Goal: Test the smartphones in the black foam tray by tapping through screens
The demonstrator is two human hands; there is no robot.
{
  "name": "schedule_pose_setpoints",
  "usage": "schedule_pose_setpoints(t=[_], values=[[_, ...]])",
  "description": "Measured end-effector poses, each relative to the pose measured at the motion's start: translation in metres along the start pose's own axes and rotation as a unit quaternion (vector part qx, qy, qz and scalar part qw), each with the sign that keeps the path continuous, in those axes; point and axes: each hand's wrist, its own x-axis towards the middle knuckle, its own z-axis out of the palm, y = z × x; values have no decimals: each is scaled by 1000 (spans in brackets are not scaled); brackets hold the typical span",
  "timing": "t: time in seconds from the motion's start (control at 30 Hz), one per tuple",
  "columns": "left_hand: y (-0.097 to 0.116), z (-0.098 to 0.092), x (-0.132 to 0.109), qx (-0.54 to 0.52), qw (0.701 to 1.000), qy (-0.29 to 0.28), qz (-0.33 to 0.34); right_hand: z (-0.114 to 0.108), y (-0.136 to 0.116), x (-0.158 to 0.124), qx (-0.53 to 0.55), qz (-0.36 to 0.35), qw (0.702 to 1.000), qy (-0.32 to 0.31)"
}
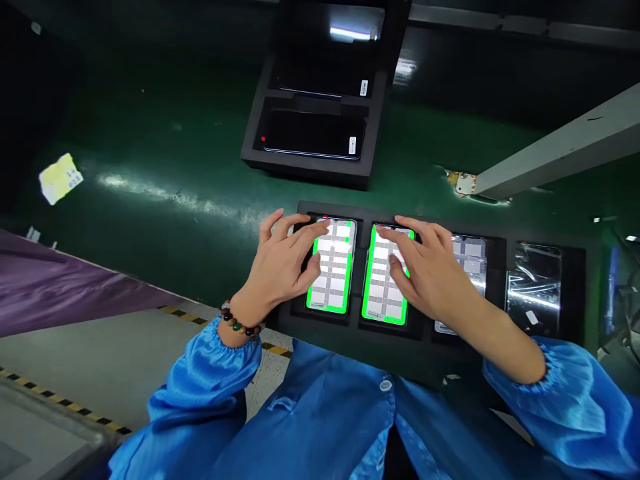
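Two lit smartphones lie side by side in a black foam tray (361, 267). The left smartphone (331, 273) and the right smartphone (383, 280) both show a white and grey grid with green along the edges. My left hand (287, 257) reaches over the left phone, its fingers spread and a fingertip at the top of the screen. Over the other lit phone is my right hand (425, 263), fingers apart, with a fingertip near the upper screen. A third phone (473, 257) with a grid screen is partly hidden under my right arm. Neither hand grips anything.
A dark phone (535, 287) lies at the tray's right end. Beyond stands another black tray (305, 163) with several dark phones. A grey metal post (555, 147) slants at the right. A yellow label (60, 179) sits on the green table (190, 153) at left.
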Motion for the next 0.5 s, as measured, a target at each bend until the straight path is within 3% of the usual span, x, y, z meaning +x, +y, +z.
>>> schedule_pose_setpoints(t=[0.2,0.37,0.5], values=[[-1,-1,-8,28,998,25,-43,-3,2,-5,-19,21,999,16],[7,7,5,13,1000,20,-5,-10,12,-26,-34,73,996,34],[12,10,14,-4,999,5,31,-4,8,-19,-10,60,998,28]])
